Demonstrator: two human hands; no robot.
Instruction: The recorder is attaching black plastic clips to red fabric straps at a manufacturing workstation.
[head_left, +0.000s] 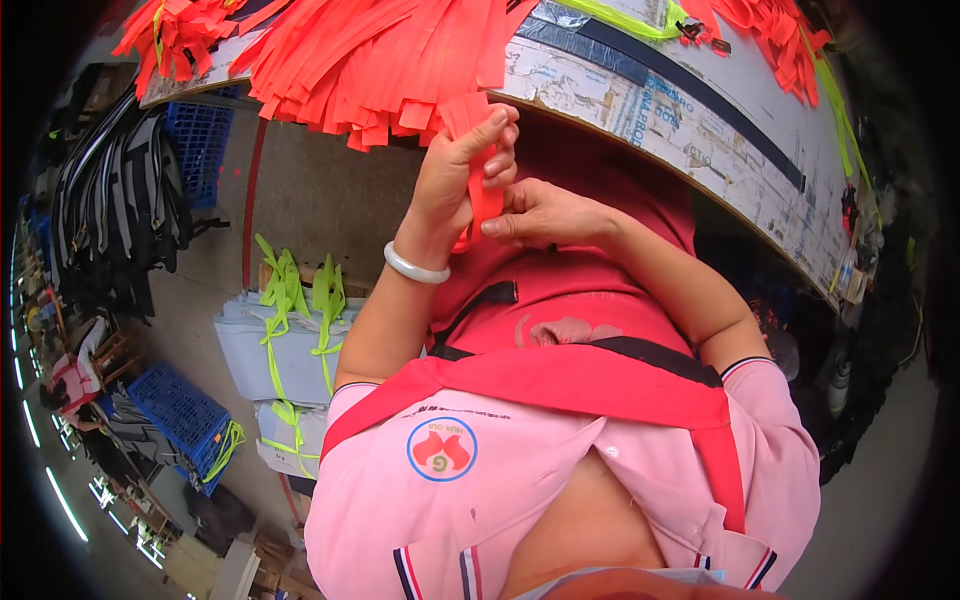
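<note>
A bright orange-red fabric strip (486, 196) hangs in a fold between my hands, close to the table's edge. My left hand (455, 170), with a pale bangle at the wrist, is closed round the strip's upper part. Lower down, my right hand (545, 212) has its thumb and fingers pressed together on the strip's edge. Just beyond my left hand, a thick pile of the same orange-red strips (385, 60) spreads over the table and droops off its near edge.
The worn, taped table (600, 105) fills the far side, with a dark band (690, 90) along it. More red strips (775, 35) lie far right. At left are black-and-grey straps (120, 190), a blue crate (180, 410) and white bundles (265, 350) tied with yellow-green straps.
</note>
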